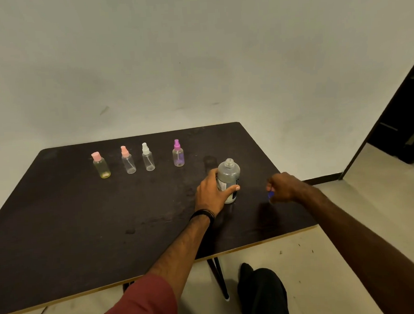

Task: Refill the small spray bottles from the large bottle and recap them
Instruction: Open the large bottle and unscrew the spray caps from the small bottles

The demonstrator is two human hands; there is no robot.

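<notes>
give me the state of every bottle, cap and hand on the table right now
large bottle: upright, uncapped, held
blue cap: off the bottle, in right hand
left hand: grips the large bottle
right hand: fingers curled round the blue cap
yellowish bottle: upright, pink cap on
pink-sprayer bottle: upright, capped
white-sprayer bottle: upright, capped
purple-sprayer bottle: upright, capped

A plain, sparsely furnished room, more like a spare room or bare workroom than a kitchen or lab. The wall (195, 60) is off-white, unpainted-looking, scuffed and stained, with a dark skirting strip at its foot. The floor (352, 257) is pale and smooth. A dark tabletop (84, 225) with a raw wooden edge stands on thin black legs (218, 275). At the right a dark doorway (402, 120) opens to another space.
</notes>
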